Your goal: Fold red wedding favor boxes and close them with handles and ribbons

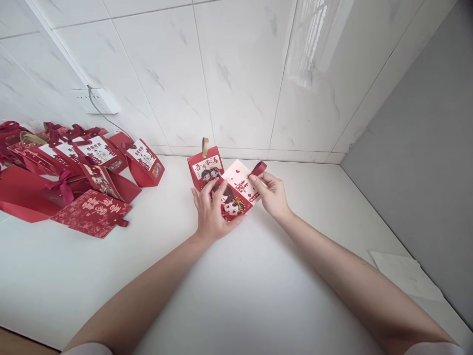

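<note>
A red and pale pink gift box with printed cartoon figures is between my two hands, in the middle of the white counter. My right hand pinches its upper right corner, beside a dark red ribbon loop. Spread fingers of my left hand rest against the box's left and lower sides, around its front. Just behind and to the left stands another red gift box with a gold ribbon loop, partly covered by the held box and my left fingers.
Several red gift boxes crowd the left of the counter, with a flat red patterned one in front. A cable runs from a wall socket down behind them. White paper lies at the right edge, by a grey panel.
</note>
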Action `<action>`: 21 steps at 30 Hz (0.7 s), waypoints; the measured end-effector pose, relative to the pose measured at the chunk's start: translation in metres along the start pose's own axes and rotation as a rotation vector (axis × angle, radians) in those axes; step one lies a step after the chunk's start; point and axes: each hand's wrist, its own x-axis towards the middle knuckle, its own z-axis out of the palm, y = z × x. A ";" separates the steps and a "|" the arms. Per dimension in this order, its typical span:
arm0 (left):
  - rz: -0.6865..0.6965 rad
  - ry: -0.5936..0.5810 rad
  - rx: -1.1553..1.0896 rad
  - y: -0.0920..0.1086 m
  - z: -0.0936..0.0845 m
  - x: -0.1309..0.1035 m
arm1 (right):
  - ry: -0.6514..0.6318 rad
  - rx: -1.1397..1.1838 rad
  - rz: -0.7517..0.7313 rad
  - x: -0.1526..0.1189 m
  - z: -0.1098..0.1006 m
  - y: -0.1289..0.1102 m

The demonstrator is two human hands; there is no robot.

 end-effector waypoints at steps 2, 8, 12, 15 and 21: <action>-0.018 0.030 -0.140 0.000 -0.007 0.008 | -0.034 -0.025 -0.003 0.002 -0.003 -0.005; -0.162 -0.185 -0.494 0.013 -0.044 0.054 | -0.233 -0.033 -0.085 -0.002 0.001 -0.016; -0.213 -0.415 -0.506 0.018 -0.072 0.071 | -0.337 -0.086 -0.078 -0.009 0.006 -0.019; -0.222 -0.462 -0.424 0.019 -0.083 0.072 | -0.369 -0.096 -0.049 -0.012 0.008 -0.023; -0.265 -0.535 -0.426 0.016 -0.079 0.068 | -0.381 -0.164 -0.108 -0.015 0.011 -0.033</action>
